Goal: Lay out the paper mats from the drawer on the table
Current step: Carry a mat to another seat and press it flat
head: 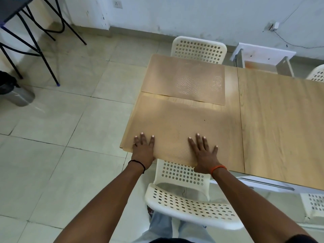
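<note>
A tan paper mat [182, 125] lies flat on the near left part of the wooden table [280, 120], its near edge hanging slightly past the table edge. My left hand [143, 148] presses flat on its near left corner, fingers spread. My right hand [204, 153] lies flat on its near edge, fingers spread. A second tan paper mat [166, 76] with a faint lattice print lies at the table's far left corner. An open white drawer [263, 60] stands beyond the table's far edge.
A white perforated chair [185, 199] stands between me and the table, under my arms. Another white chair [198, 49] sits at the far side, and parts of two more show at the right. Black stool legs [43, 32] and a grey bin [15, 92] are at the left on the tiled floor.
</note>
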